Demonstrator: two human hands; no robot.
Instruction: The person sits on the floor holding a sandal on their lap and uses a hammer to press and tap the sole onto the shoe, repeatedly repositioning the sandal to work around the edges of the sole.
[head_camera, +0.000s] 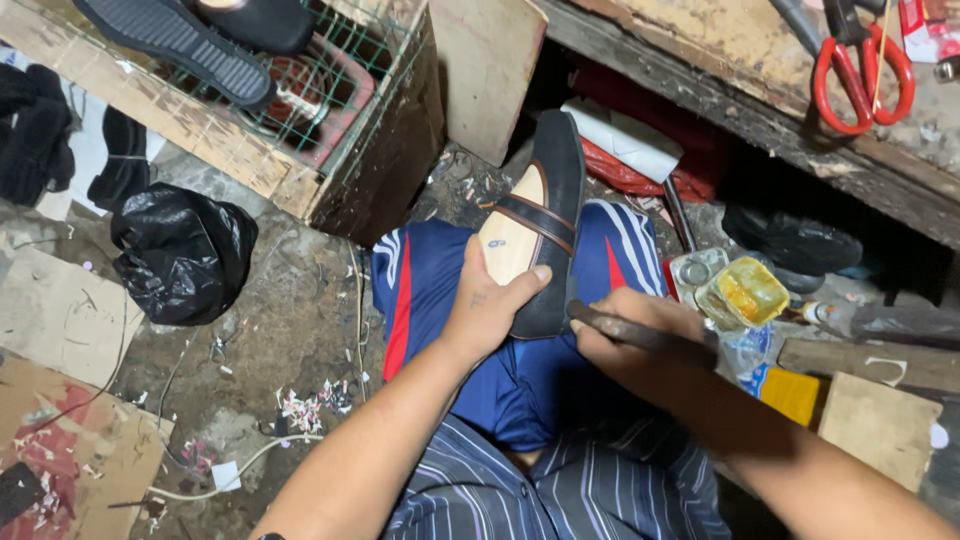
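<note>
L hand (490, 305) grips black shoe (540, 225); R hand (625, 335) holds tool (640, 333) nr yellow tub (745, 292).

Left forearm bare, rising from lower left toward centre, wrist slightly bent. Left hand (490, 305) over lap, palm turned away from camera, thumb stretched right, fingers wrapped out of view, grip closed. Right forearm bare, entering from lower right. Right hand (625, 335) clenched in fist, knuckles up, just beside left hand, over blue-clad thighs.
</note>
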